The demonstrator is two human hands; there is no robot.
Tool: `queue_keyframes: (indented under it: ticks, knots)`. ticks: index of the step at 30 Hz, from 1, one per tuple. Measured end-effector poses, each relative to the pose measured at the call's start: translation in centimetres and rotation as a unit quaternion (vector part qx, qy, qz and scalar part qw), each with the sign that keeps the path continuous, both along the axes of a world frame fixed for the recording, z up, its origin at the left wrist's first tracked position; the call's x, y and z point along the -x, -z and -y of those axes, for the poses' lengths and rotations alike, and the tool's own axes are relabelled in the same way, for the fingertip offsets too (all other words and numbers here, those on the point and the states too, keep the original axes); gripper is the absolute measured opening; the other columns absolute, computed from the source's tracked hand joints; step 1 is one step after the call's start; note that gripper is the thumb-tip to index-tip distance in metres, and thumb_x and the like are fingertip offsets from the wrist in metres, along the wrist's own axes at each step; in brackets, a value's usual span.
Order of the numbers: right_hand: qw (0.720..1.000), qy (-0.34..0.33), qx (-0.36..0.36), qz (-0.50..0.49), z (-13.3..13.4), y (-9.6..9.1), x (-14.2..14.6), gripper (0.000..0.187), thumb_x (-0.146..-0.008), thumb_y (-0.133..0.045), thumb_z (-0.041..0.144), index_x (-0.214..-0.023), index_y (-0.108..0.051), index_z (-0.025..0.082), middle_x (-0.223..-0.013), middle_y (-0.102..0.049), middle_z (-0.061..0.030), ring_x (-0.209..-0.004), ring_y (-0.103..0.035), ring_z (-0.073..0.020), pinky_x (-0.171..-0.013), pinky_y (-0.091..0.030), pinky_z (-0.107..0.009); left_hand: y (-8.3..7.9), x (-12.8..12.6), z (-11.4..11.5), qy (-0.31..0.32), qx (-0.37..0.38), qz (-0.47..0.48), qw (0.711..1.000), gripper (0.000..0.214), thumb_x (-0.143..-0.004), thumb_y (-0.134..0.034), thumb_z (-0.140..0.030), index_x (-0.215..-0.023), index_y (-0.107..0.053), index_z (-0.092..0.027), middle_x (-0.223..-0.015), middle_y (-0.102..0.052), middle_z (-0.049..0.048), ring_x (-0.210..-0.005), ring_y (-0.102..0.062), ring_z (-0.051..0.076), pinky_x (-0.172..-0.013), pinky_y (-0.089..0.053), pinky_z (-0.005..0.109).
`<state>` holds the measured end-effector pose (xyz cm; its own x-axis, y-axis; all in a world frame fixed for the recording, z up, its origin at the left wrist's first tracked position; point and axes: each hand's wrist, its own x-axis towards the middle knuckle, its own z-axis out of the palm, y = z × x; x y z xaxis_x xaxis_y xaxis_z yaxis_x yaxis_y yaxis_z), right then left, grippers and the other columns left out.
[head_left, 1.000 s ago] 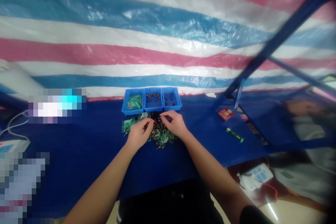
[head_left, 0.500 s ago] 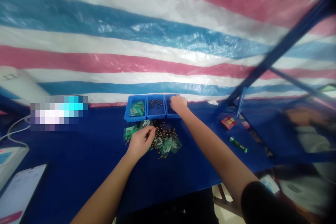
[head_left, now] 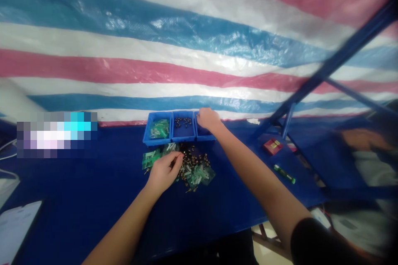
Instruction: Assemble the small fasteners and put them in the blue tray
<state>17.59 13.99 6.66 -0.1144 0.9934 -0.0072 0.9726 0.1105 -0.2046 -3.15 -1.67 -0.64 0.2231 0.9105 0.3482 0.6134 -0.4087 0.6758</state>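
My left hand is at the left side of a mixed pile, thumb and finger pinched together; what is between them is too small to make out. In the pile lie small brassy and dark metal pieces, like screws, and clear-green packets. My right hand hangs over the right blue bin, fingers curled, their tips and anything in them hidden. The left blue bin holds green packets. In the middle blue bin are several small dark metal pieces.
A striped plastic sheet hangs behind the blue table. To the right are a red box, a green tube and a slanted blue frame bar. A white phone-like slab lies at the lower left.
The view has shifted slightly. My right hand has moved a little up and left over the right bin. My left hand keeps its pinch at the pile.
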Motion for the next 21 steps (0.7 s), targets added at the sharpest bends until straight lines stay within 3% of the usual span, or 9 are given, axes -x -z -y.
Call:
queue_keyframes:
  ticks: [5,7,10,13,15,17,21]
  knots:
    - [0.975,-0.102,-0.064,-0.185,1.7,-0.9,0.3,0.029,-0.093,-0.050,0.028,-0.115,-0.065,0.017,-0.100,-0.072,-0.0084,-0.086,-0.064,-0.0175,-0.079,-0.046,-0.029,-0.2,0.1,0.0,-0.010,0.006,0.001,1.000,0.022,-0.093,-0.052,-0.034,-0.093,-0.068,-0.020,-0.073,-0.069,-0.0015,-0.060,-0.062,0.011,-0.060,-0.045,0.020]
    - [0.958,-0.170,-0.050,-0.224,3.7,-1.3,0.3,0.025,-0.094,-0.048,0.028,-0.102,-0.068,0.017,-0.093,-0.072,-0.0053,-0.081,-0.064,-0.0146,-0.077,-0.045,-0.026,-0.4,0.1,-0.1,-0.017,0.009,0.002,1.000,0.022,-0.093,-0.052,-0.034,-0.093,-0.068,-0.020,-0.069,-0.067,-0.0025,-0.058,-0.061,0.011,-0.059,-0.045,0.020]
    - [0.943,-0.241,0.019,-0.227,7.2,-1.3,0.2,0.024,-0.094,-0.049,0.031,-0.098,-0.069,0.020,-0.088,-0.072,-0.0024,-0.079,-0.064,-0.0133,-0.076,-0.046,-0.024,-0.5,0.2,-0.1,-0.016,0.007,0.002,1.000,0.022,-0.093,-0.052,-0.035,-0.093,-0.068,-0.020,-0.068,-0.067,-0.0028,-0.057,-0.060,0.011,-0.059,-0.045,0.020]
    - [0.977,-0.182,0.048,-0.103,9.9,-0.4,0.1,0.021,-0.087,-0.058,0.031,-0.102,-0.070,0.022,-0.095,-0.073,-0.0044,-0.087,-0.066,-0.0187,-0.076,-0.047,-0.027,-0.4,0.1,-0.1,-0.010,-0.001,0.000,1.000,0.022,-0.093,-0.051,-0.035,-0.093,-0.068,-0.020,-0.072,-0.068,-0.0019,-0.058,-0.061,0.011,-0.059,-0.045,0.021]
    - [0.990,-0.129,0.045,-0.038,10.7,0.6,0.2,0.025,-0.087,-0.056,0.028,-0.108,-0.068,0.025,-0.102,-0.072,-0.0056,-0.095,-0.066,-0.0223,-0.080,-0.048,-0.030,-0.3,0.0,-0.2,-0.010,-0.004,-0.001,1.000,0.023,-0.093,-0.051,-0.035,-0.092,-0.068,-0.020,-0.072,-0.069,-0.0016,-0.059,-0.062,0.011,-0.060,-0.045,0.021]
    - [0.995,-0.089,0.038,-0.017,11.1,1.6,0.4,0.028,-0.092,-0.046,0.025,-0.110,-0.067,0.026,-0.105,-0.072,-0.0060,-0.098,-0.066,-0.0226,-0.083,-0.048,-0.032,-0.2,0.0,-0.2,-0.011,-0.006,0.002,1.000,0.023,-0.093,-0.052,-0.035,-0.093,-0.068,-0.020,-0.072,-0.069,-0.0015,-0.059,-0.062,0.011,-0.060,-0.046,0.021]
    - [0.995,-0.070,0.064,-0.001,11.4,3.0,1.1,0.026,-0.092,-0.047,0.030,-0.108,-0.067,0.023,-0.108,-0.070,-0.0093,-0.101,-0.066,-0.0243,-0.083,-0.049,-0.032,0.0,0.1,-0.4,-0.017,0.005,0.012,1.000,0.024,-0.093,-0.051,-0.037,-0.095,-0.068,-0.020,-0.072,-0.069,-0.0013,-0.060,-0.062,0.012,-0.060,-0.047,0.020]
